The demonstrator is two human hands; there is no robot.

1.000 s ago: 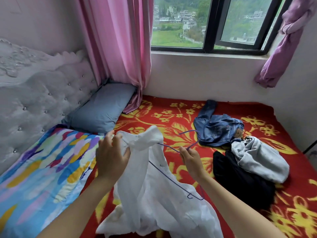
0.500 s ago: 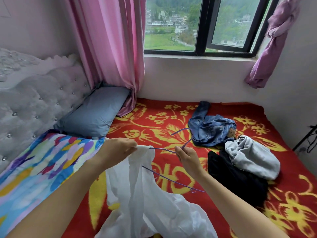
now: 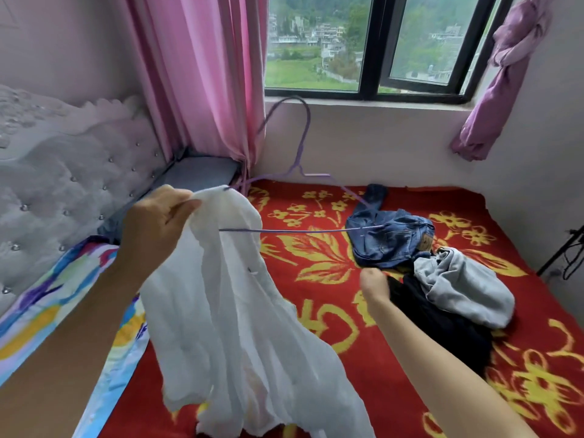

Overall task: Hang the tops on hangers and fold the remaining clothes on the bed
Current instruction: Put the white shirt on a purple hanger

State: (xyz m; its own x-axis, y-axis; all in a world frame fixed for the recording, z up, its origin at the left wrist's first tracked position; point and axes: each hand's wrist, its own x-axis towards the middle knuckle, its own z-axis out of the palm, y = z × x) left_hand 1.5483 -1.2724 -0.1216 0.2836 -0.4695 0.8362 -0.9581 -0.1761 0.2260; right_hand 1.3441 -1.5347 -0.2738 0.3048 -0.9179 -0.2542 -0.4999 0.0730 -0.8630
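My left hand (image 3: 158, 222) pinches one shoulder of a thin white top (image 3: 227, 311) and holds it up over the bed. A purple wire hanger (image 3: 298, 172) stands upright with its left end inside that shoulder. Its hook points up by the window sill and its right end hangs free over the blue jeans (image 3: 392, 238). My right hand (image 3: 374, 284) is low, apart from the hanger and just left of a black garment (image 3: 442, 324). Its fingers point away and nothing shows in it. A grey garment (image 3: 464, 286) lies on the black one.
The red and yellow flowered blanket (image 3: 316, 263) covers the bed. A colourful quilt (image 3: 47, 311) and a blue-grey pillow (image 3: 196, 178) lie at the left by the padded headboard (image 3: 63, 184). A pink curtain (image 3: 202, 74) hangs beside the window (image 3: 363, 42).
My right hand has let go of the hanger and dropped toward the black garment. The hanger swung upright, and my left hand raised the top's shoulder.
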